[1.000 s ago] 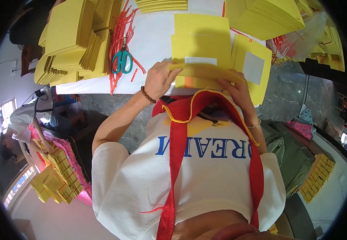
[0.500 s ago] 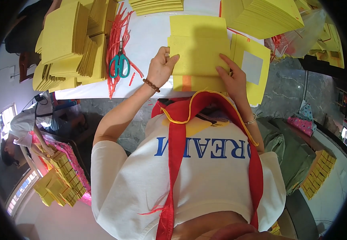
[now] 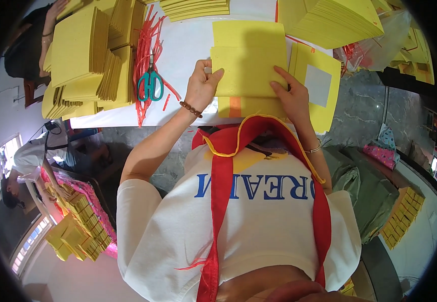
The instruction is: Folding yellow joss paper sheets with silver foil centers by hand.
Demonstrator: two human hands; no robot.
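Observation:
A folded yellow paper sheet lies across more yellow paper that has an orange strip, at the near edge of the table. My left hand is closed on the sheet's left edge, thumb on top and fingers curled beneath. At the right edge my right hand grips it too, thumb and forefinger resting on its face while the other fingers are hidden. Beside my right hand lies a yellow sheet with a pale grey square.
Teal-handled scissors lie on red plastic strips left of my hands. Tall yellow paper stacks stand at the left, another stack at the far right. A clear plastic bag sits beyond. Co-workers are at the left.
The folded sheet and both hands have shifted very slightly left. At the far left, a co-worker's arm now reaches up beside the paper stacks.

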